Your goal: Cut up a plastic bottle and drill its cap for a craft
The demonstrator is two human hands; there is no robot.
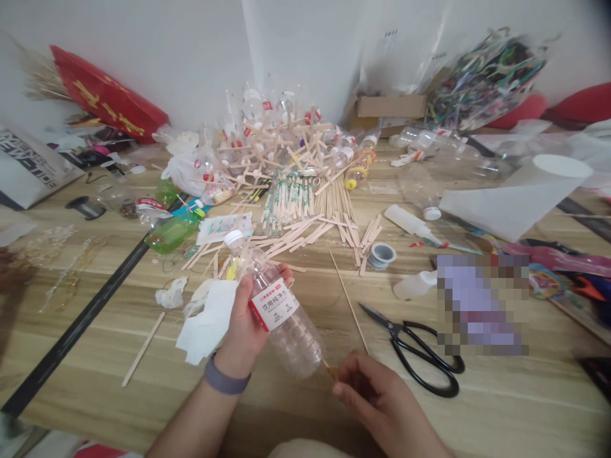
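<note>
My left hand (247, 318) is wrapped around a clear plastic water bottle (296, 340) with a white cap and a red-and-white label. The bottle lies tilted, cap pointing up and left, base toward my right hand. At the base, my right hand (370, 394) pinches a thin wooden stick (330, 369) whose tip meets the plastic; whether it pierces the wall I cannot tell. Just right of the bottle lies a long bamboo skewer (351, 305). Black-handled scissors (420, 350) rest on the table beyond my right hand.
Craft sticks (305, 235) and skewers (334, 198) spread behind the bottle, before a heap of bottles and sticks. A green bottle (174, 232) and white paper (207, 321) are at left. A glue bottle (411, 222), ribbon spool (382, 256) and white cone (515, 197) stand at right.
</note>
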